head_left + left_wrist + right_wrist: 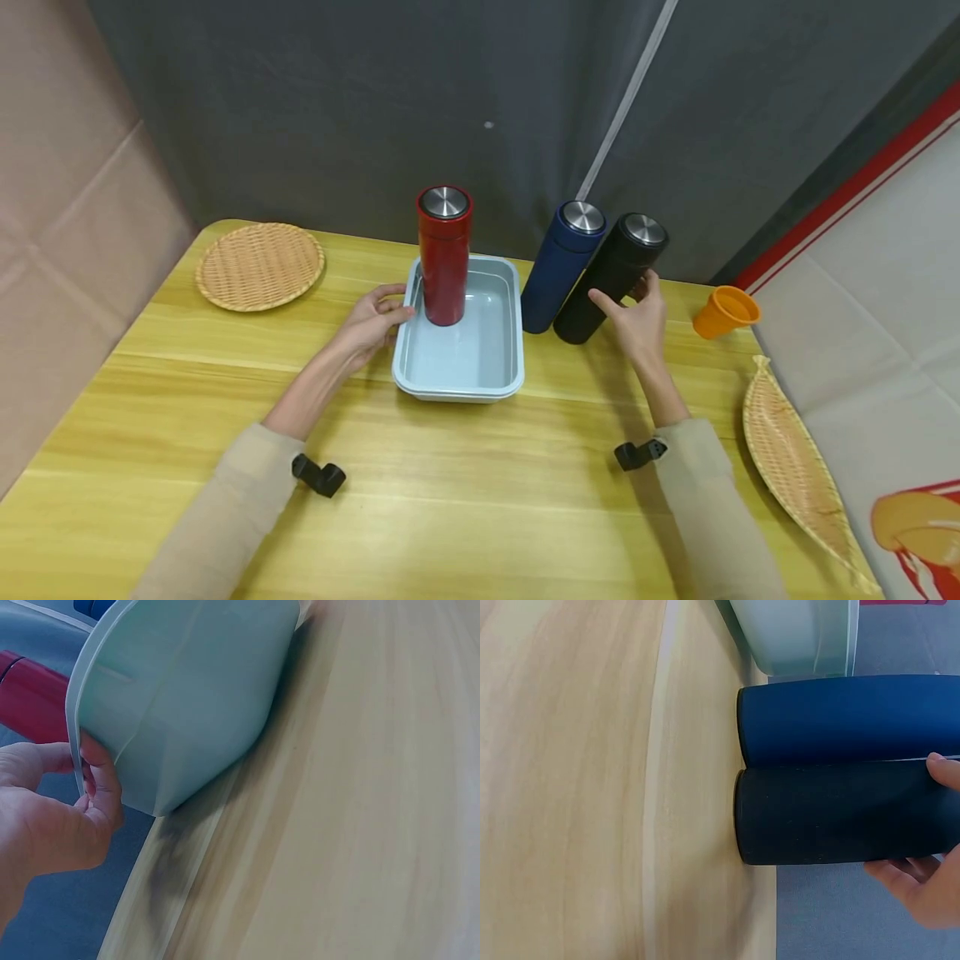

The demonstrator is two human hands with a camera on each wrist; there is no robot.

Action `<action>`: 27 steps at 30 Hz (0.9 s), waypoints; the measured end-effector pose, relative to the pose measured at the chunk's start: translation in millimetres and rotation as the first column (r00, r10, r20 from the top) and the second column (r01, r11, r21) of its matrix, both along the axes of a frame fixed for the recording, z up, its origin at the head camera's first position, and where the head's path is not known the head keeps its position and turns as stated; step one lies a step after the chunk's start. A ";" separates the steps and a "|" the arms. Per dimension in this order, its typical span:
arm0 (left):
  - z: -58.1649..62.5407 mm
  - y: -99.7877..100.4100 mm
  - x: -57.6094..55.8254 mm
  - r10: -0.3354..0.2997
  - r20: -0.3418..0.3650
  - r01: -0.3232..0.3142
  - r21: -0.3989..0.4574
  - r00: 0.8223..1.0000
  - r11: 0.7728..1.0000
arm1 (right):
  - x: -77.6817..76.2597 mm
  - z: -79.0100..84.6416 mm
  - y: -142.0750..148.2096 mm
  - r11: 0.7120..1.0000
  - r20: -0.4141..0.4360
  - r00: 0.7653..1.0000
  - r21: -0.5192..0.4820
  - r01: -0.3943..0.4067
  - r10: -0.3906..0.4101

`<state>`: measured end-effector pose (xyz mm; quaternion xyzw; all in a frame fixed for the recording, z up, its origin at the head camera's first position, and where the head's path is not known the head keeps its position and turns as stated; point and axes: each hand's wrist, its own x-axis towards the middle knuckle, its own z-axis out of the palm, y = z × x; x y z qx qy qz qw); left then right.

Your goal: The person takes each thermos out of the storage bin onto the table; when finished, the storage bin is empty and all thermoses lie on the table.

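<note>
Black flask (611, 271) stands near the back edge of the worktop (465, 492), just beside a blue flask (561, 268); the right hand (639, 323) half-curls round it, apparently for balance. The left hand (367, 323) pinches the tub's (491, 337) left rim, likely bracing it, red flask (445, 262) inside.

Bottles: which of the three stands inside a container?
The red bottle, standing in the pale blue container; the blue bottle and the black bottle are both outside it, to its right in the head view.

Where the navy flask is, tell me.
In the head view, the navy flask stands right of centre, between the pale-blue tub and the black flask the right hand grips.
</note>
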<state>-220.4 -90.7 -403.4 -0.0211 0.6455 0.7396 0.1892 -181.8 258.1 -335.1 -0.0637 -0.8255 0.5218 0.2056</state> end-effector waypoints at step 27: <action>-0.7 4.0 0.2 0.000 -0.001 0.000 0.021 1.000 1.000 | 5.3 -4.7 9.8 0.993 -0.001 0.997 -0.083 -0.082 0.082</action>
